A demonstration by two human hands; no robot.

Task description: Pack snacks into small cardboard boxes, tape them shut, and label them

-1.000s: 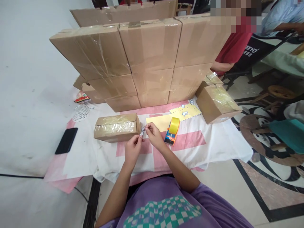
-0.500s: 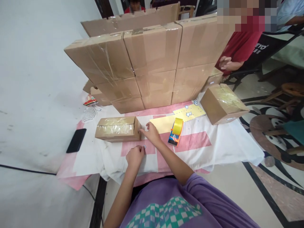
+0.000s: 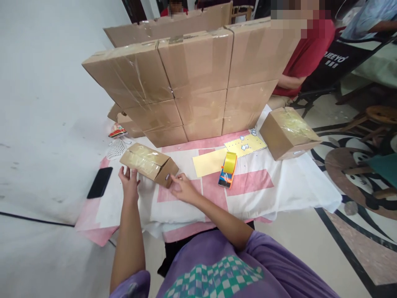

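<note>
A small cardboard box (image 3: 147,162), sealed along its top with shiny tape, sits at an angle on the cloth-covered table. My left hand (image 3: 129,182) is at its near left side, fingers apart and raised. At the box's right end, my right hand (image 3: 183,188) has its fingertips on the lower near corner, beside a small white label (image 3: 167,176). To the right lies a tape dispenser (image 3: 228,169) with a yellow roll, partly over a pale yellow paper strip (image 3: 207,162).
Stacked cardboard boxes (image 3: 201,82) form a wall at the back. Another taped box (image 3: 287,134) stands at right. A black phone (image 3: 99,183) and a white perforated item (image 3: 117,149) lie at left. A person in a red shirt (image 3: 313,49) sits behind, on the right.
The small box has turned, its labelled right end swinging nearer to me. My left hand has moved left to the box's near side. My right hand has shifted slightly nearer with that end.
</note>
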